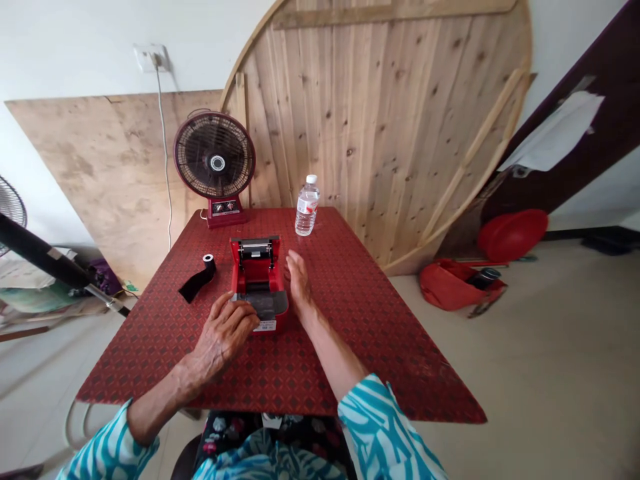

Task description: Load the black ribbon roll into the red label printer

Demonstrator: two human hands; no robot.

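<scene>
A small red printer-like machine (pixel 257 283) stands on the table with its lid raised, showing a black roller and metal rod inside. A smoky see-through cover lies over its front part. My left hand (pixel 225 328) is at the machine's front left, fingers bent and closed over the edge of that cover; the fingertips are partly hidden. On the other side, my right hand (pixel 299 283) is held upright along the machine's right wall, fingers stretched out and holding nothing. Left of the machine, a small roll of black ribbon (pixel 203 279) stands on end with its tail unrolled.
The red patterned table (pixel 350 353) carries a maroon fan (pixel 217 163) at the back left and a water bottle (pixel 307 207) at the back. A large round wooden board (pixel 375 120) leans on the wall. A red bag (pixel 447 285) lies on the floor at right.
</scene>
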